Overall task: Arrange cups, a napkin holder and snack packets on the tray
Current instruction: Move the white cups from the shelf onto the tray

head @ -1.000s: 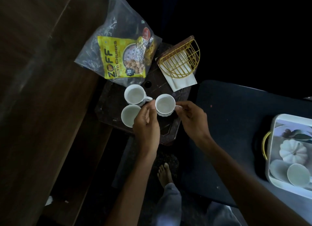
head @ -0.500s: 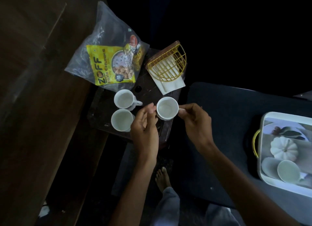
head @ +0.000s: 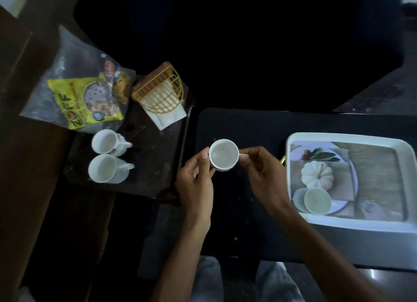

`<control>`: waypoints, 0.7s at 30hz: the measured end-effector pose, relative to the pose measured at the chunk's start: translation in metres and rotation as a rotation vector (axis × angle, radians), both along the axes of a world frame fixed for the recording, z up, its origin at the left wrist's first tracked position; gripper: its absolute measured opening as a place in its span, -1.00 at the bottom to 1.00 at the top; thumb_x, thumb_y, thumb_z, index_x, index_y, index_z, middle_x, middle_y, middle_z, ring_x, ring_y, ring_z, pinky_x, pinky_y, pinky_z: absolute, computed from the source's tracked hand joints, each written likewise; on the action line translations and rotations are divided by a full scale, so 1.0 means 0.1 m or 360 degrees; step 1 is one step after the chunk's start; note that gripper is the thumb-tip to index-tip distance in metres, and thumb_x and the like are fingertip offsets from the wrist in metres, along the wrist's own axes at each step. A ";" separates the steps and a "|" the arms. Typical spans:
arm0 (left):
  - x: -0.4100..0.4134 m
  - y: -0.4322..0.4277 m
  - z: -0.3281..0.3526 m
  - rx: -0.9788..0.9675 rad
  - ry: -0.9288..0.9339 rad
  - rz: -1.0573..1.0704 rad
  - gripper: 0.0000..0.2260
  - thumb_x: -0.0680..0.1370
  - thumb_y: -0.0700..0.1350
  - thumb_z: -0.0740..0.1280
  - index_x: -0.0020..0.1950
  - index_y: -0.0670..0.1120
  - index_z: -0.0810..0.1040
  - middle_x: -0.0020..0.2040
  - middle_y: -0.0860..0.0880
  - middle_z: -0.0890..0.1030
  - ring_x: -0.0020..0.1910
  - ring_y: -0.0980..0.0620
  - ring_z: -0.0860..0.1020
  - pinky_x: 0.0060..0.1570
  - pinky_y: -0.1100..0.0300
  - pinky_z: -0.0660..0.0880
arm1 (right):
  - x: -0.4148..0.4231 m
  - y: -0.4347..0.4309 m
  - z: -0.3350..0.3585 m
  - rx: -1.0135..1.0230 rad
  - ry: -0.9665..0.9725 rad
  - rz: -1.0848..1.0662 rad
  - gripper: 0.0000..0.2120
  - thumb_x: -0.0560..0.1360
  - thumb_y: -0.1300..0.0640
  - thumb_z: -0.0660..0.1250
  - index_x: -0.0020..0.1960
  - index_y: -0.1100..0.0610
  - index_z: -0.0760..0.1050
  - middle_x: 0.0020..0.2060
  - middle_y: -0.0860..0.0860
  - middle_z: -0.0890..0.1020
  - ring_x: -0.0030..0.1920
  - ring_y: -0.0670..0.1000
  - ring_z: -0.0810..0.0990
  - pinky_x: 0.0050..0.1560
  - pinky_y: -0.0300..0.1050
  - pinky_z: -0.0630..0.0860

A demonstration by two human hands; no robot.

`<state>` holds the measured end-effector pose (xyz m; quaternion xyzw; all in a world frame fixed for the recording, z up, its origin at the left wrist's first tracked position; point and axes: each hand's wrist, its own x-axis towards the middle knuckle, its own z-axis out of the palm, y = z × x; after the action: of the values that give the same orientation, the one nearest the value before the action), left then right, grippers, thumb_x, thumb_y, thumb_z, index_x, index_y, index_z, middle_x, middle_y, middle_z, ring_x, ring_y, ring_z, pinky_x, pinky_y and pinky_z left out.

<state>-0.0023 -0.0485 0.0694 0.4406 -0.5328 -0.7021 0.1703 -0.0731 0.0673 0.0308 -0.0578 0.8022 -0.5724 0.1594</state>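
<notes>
I hold a white cup (head: 223, 154) in the air over the dark table, between the small stool and the tray. My right hand (head: 261, 177) pinches its handle; my left hand (head: 196, 184) grips its left side with the fingertips. Two more white cups (head: 105, 141) (head: 103, 168) stand on the small brown stool (head: 155, 166). A yellow wire napkin holder (head: 161, 94) with white napkins lies at the stool's far edge. A clear bag with yellow snack packets (head: 88, 100) lies at the far left. The white tray (head: 361, 225) on the right holds one white cup (head: 317, 201).
The tray has a printed picture of a pumpkin (head: 317, 175) and a yellow handle (head: 283, 159) on its left end. The dark table (head: 243, 125) lies under my hands. A wooden surface (head: 27, 188) runs along the left. My legs show below.
Both hands lifted the cup off the stool and carried it to the right, over the dark table towards the tray. My view swung right, showing the whole tray.
</notes>
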 end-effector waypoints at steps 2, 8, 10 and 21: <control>-0.07 0.21 0.02 0.0005 -0.0006 -0.0044 -0.76 0.67 -0.12 0.27 0.23 -0.18 0.65 0.12 0.01 0.71 0.07 0.27 0.67 0.10 0.24 0.62 | -0.06 0.23 0.03 0.0000 -0.0036 -0.0014 -0.94 0.57 0.16 0.37 -0.02 0.02 0.60 -0.11 -0.15 0.73 -0.06 -0.20 0.69 -0.09 -0.40 0.53; -0.28 0.80 0.01 0.0040 -0.0026 -0.0184 -0.77 0.66 -0.10 0.30 0.23 -0.15 0.65 0.15 0.00 0.70 0.13 0.20 0.66 0.11 0.21 0.61 | -0.26 0.91 0.10 0.0135 -0.0009 -0.0020 -0.93 0.58 0.15 0.36 0.02 0.05 0.62 -0.12 -0.15 0.72 -0.08 -0.21 0.66 -0.12 -0.45 0.49; -0.34 0.98 -0.02 0.0046 -0.0036 -0.0214 -0.76 0.65 -0.09 0.31 0.24 -0.15 0.65 0.15 -0.02 0.70 0.14 0.16 0.66 0.12 0.19 0.61 | -0.32 1.12 0.10 0.0163 -0.0028 -0.0030 -0.92 0.58 0.17 0.36 0.03 0.09 0.63 -0.09 -0.13 0.72 -0.03 -0.21 0.66 -0.06 -0.45 0.49; -0.72 1.71 -0.31 0.0029 -0.0146 -0.0379 -0.78 0.65 -0.06 0.31 0.16 -0.14 0.68 0.01 0.01 0.74 0.02 0.16 0.70 0.15 -0.01 0.64 | -0.65 1.93 -0.07 0.0306 -0.0052 -0.0089 -0.91 0.57 0.20 0.36 0.02 0.13 0.65 -0.16 -0.14 0.69 -0.18 -0.33 0.61 -0.14 -0.52 0.44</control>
<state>-0.0748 0.1221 0.0387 0.4076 -0.5821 -0.7013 0.0571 -0.1383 0.2603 0.0236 -0.0105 0.8520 -0.4980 0.1614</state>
